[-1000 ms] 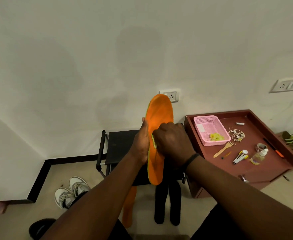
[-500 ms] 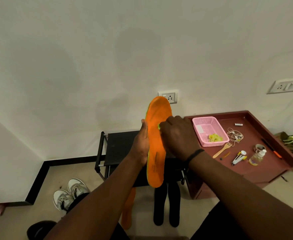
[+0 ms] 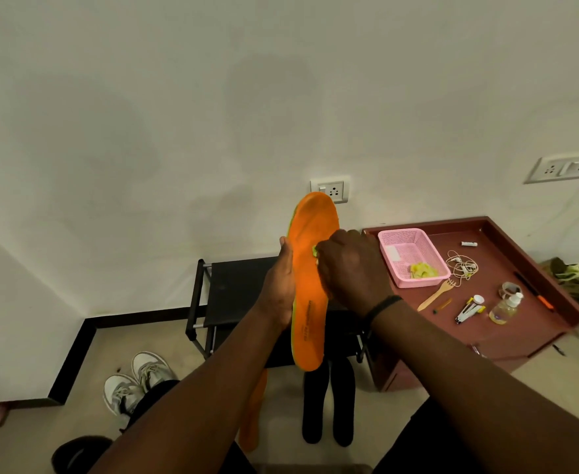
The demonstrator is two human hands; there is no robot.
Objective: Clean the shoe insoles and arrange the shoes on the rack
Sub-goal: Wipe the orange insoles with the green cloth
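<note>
I hold an orange insole (image 3: 310,285) upright in front of me, toe end up. My left hand (image 3: 279,289) grips its left edge from behind. My right hand (image 3: 347,268) presses a small yellow-green cloth (image 3: 314,250) against the insole's upper face; most of the cloth is hidden under the fingers. A second orange insole (image 3: 253,415) and two black insoles (image 3: 329,401) lie on the floor below. A pair of grey-white sneakers (image 3: 137,381) stands on the floor at the left. The black shoe rack (image 3: 233,292) stands against the wall behind my hands.
A maroon low table (image 3: 520,323) at the right carries a pink basket (image 3: 412,256) with a yellow cloth, earphones, a wooden fork, a clear bottle (image 3: 505,307) and small tools. A dark shoe (image 3: 76,453) shows at the bottom left.
My right hand with the cloth has slid up the insole, from its middle toward the toe half. The left hand keeps the same grip.
</note>
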